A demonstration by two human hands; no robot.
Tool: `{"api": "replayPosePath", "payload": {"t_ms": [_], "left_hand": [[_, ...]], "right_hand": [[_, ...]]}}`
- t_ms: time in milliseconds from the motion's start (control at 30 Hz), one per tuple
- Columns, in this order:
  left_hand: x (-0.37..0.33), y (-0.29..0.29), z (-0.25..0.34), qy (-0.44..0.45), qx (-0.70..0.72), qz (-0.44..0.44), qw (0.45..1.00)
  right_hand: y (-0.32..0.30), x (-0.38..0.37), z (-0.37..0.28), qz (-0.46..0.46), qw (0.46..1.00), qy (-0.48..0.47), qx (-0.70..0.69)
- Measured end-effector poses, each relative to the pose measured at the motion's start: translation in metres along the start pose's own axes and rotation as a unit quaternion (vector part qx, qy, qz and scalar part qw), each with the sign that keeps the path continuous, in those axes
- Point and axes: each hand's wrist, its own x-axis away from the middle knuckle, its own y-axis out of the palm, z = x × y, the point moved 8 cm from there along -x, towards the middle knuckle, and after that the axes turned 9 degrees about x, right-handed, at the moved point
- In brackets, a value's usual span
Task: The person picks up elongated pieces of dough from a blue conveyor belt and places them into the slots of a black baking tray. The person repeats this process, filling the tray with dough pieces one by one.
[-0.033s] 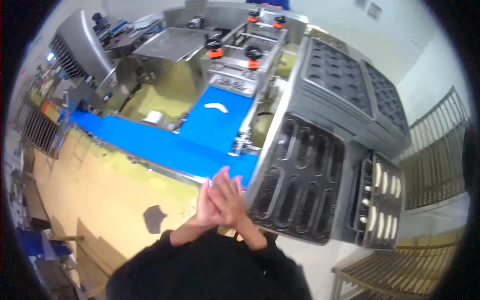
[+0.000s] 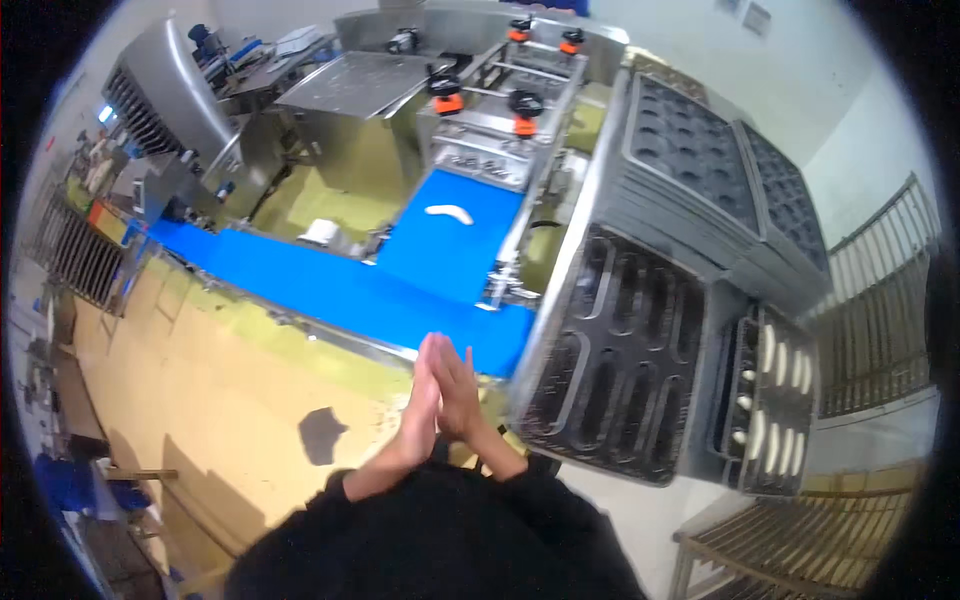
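- At far left, a dark slatted metal rack [image 2: 80, 260].
- Next, a long, flat blue conveyor belt [image 2: 300, 285], reaching rightward to just ahead of the fingertips; touching or apart, cannot tell.
- On the tan floor [image 2: 240, 385], left of the hands, a flat dark-grey irregular patch [image 2: 322, 436].
- Bare left hand [image 2: 420, 408], black-sleeved, fingers straight and close together, laid against the opposite hand.
- On a shorter, broad blue belt [image 2: 430, 260], a slim, curved white dough-like piece [image 2: 450, 214], well apart from both hands.
- Bare right hand [image 2: 458, 402], palm towards palm, fingers mostly straight, grasping nothing visible.
- Beyond, a silver metal machine [image 2: 485, 165] with black-and-orange knobs [image 2: 525, 113].
- Just right of the hands, a dark metal tray with long rounded hollows [image 2: 625, 350].
- Farther right, another dark tray [image 2: 728, 400] bearing long white pieces [image 2: 773, 448].
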Motion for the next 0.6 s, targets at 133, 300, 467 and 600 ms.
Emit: {"api": "replayPosePath", "payload": {"t_ms": [133,300,467,600], "left_hand": [[0.057,-0.130,0.058,0.095,-0.695,-0.076,0.709],[0.184,-0.437,0.032,-0.259,-0.730,0.171,0.609],[0.412,-0.540,0.014,-0.459,-0.252,0.472,0.709],[0.360,-0.538,0.041,-0.475,-0.367,0.405,0.689]], "right_hand": [[0.221,0.026,-0.028,-0.223,0.406,0.462,-0.756],[0.249,-0.054,0.046,-0.149,0.579,0.388,-0.702],[0.212,-0.177,0.239,0.061,0.914,0.393,-0.086],[0.248,-0.223,0.285,-0.012,0.959,0.250,0.131]]}}
